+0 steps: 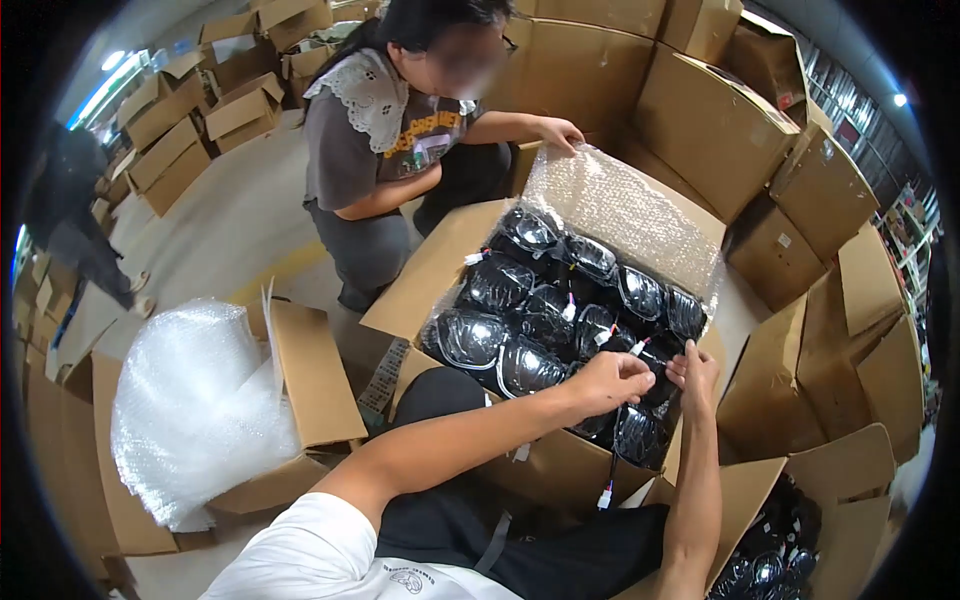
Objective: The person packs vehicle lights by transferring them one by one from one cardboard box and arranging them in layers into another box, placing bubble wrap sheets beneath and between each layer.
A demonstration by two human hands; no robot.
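An open cardboard box (pixel 545 455) stands in front of me, packed with rows of glossy black rounded parts (pixel 530 368) in clear film. Thin wires with small white connectors (pixel 602 338) stick up among them. Over the near right parts, my left hand (pixel 612 383) has its fingers curled in a pinch; what they hold, if anything, is too small to tell. My right hand (pixel 695 375) is closed at the box's right side, thumb and fingers together, their contents hidden. Bubble wrap (pixel 620 205) lies folded back over the far side, its upper edge in a co-worker's hand (pixel 560 133).
The co-worker (pixel 400 150) crouches at the far left of the box. A box with a large bubble wrap bundle (pixel 195 400) stands at my left. Another open box holds more black parts (pixel 770 570) at lower right. Stacked cartons (pixel 710 125) rise behind; another person (pixel 75 220) stands far left.
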